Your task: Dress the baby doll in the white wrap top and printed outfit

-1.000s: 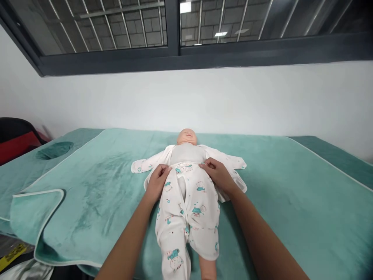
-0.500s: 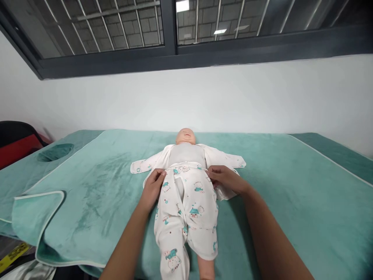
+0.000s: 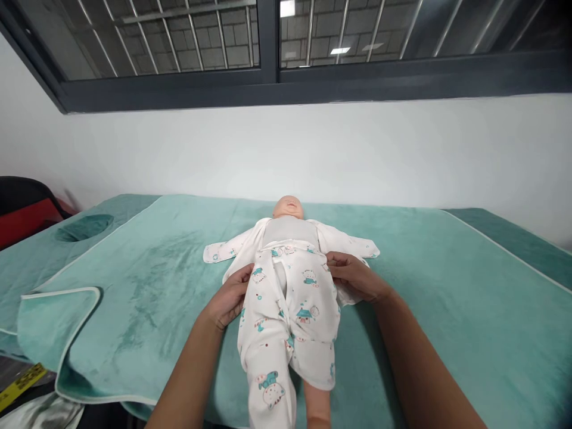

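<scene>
A baby doll (image 3: pixel 288 207) lies on its back, head away from me, arms spread. It wears an open white top (image 3: pixel 342 239) over a bare grey torso (image 3: pixel 291 229), and white printed baby trousers (image 3: pixel 308 298) drawn up to the waist. My left hand (image 3: pixel 231 296) is closed at the trousers' left side by the hip, its fingertips partly tucked behind the cloth. At the opposite hip, my right hand (image 3: pixel 355 277) pinches the side of the trousers below the waistband. The right trouser leg ends higher, with a bare doll leg (image 3: pixel 317 405) showing beneath.
A green plush cover (image 3: pixel 424 286) lies under the doll, its corner folded over at the left. A round hollow (image 3: pixel 84 227) shows near a red and black object (image 3: pixel 27 220). Behind are a white wall (image 3: pixel 187 155) and a barred window (image 3: pixel 268 42).
My left hand has shifted slightly down and outward along the trousers' side. My right hand stays at the other hip. The view has shifted a little.
</scene>
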A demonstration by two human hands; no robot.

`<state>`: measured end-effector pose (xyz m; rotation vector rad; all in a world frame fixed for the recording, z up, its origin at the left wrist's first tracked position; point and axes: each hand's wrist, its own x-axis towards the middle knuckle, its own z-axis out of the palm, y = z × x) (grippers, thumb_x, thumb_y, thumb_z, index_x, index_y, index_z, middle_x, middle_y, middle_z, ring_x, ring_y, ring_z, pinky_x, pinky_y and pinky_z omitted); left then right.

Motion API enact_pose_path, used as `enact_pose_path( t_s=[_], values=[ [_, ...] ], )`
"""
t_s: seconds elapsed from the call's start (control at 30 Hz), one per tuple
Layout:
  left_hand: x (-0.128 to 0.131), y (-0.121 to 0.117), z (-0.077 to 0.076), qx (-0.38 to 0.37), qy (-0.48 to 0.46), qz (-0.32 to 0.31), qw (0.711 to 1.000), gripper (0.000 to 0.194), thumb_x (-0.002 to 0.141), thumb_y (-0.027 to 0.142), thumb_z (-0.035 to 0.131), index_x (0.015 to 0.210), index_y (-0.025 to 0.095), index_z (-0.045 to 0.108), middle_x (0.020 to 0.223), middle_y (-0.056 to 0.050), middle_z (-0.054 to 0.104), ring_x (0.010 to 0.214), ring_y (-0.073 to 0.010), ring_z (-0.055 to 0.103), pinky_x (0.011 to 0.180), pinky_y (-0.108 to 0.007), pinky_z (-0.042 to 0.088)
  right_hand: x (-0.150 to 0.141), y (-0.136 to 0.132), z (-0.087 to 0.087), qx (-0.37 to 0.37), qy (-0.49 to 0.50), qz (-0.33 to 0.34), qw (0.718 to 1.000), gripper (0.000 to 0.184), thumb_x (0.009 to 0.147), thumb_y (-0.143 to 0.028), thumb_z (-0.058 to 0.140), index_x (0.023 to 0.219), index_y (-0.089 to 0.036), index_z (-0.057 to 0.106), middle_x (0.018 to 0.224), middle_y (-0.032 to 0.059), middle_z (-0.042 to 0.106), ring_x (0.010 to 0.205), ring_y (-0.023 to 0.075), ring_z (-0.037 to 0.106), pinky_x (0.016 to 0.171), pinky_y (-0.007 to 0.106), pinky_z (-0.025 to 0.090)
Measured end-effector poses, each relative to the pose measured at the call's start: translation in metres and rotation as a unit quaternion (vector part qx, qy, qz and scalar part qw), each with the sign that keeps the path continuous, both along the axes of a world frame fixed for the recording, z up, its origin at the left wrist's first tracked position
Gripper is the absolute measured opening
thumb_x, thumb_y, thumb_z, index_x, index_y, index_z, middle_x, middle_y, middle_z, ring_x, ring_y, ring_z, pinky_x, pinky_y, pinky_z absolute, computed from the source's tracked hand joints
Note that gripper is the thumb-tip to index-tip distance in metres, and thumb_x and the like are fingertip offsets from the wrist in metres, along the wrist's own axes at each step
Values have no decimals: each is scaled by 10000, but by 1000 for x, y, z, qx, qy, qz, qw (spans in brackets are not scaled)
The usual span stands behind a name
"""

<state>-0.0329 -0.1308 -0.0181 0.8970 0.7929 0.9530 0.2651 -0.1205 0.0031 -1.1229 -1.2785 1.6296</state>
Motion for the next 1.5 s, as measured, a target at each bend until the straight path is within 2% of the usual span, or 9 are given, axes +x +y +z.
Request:
enact_pose_path(
  t_s=[0.33,0.5,0.63,0.8,0.93,1.07,1.2,1.37,1.5],
  values=[
    [5,-4,7,10,42,18,999,498,640,208,766,1127,179,664,1001,-76,729,929,-266,672,756,-336,544,-1,-1,-16,55,16,-17,998,280,688,-376,782,796,-172,625,765,-2,596,701,126,533,646,258,401],
    [15,-1,15,30,93,116,988,405,630,368,776,969,175,665,861,-29,710,815,-218,655,658,-288,517,-14,3,-20,107,32,-101,989,285,688,-330,751,683,-177,510,675,-37,520,608,89,438,561,227,327],
    [25,7,21,43,149,192,969,314,612,399,768,804,181,650,860,-33,697,862,-229,622,657,-291,501,-23,7,-19,112,25,-170,979,339,647,-312,736,637,-189,420,600,-60,448,549,76,358,499,217,270],
    [31,21,11,80,163,217,959,219,629,348,724,693,202,573,760,-32,654,859,-242,591,721,-335,481,-27,11,-15,90,24,-190,977,314,620,-299,697,751,-217,424,621,-66,458,529,83,362,490,221,281],
    [30,28,0,103,152,233,955,192,641,327,683,742,216,562,726,4,608,819,-212,577,741,-317,459,-26,12,-19,103,-46,-185,976,274,705,-345,604,926,-241,480,627,-55,508,528,117,416,507,243,329],
    [29,27,-2,123,150,254,948,238,633,277,687,853,214,622,853,9,654,859,-190,586,798,-294,453,-27,10,-21,251,-159,-228,927,195,819,-347,526,978,-236,546,905,32,633,848,198,582,742,316,462],
    [28,22,6,181,138,234,945,265,723,325,674,962,213,673,1142,-33,665,1079,-219,582,956,-316,432,-26,10,-17,398,-231,-209,863,226,894,-327,471,1062,-234,589,1320,90,541,1261,246,465,1065,395,357],
    [27,21,11,171,108,192,960,244,737,341,703,944,211,699,1341,-53,591,1219,-250,537,1038,-355,398,-22,15,-13,320,-234,-195,897,280,913,-374,452,1113,-240,595,1187,69,648,1109,237,576,961,374,417],
    [23,24,9,168,103,153,968,279,759,364,693,985,201,691,1345,-69,592,1233,-259,531,1040,-360,396,-22,21,-9,299,-282,-202,889,232,902,-404,453,970,-240,601,941,47,683,901,228,593,802,332,420]
  ],
)
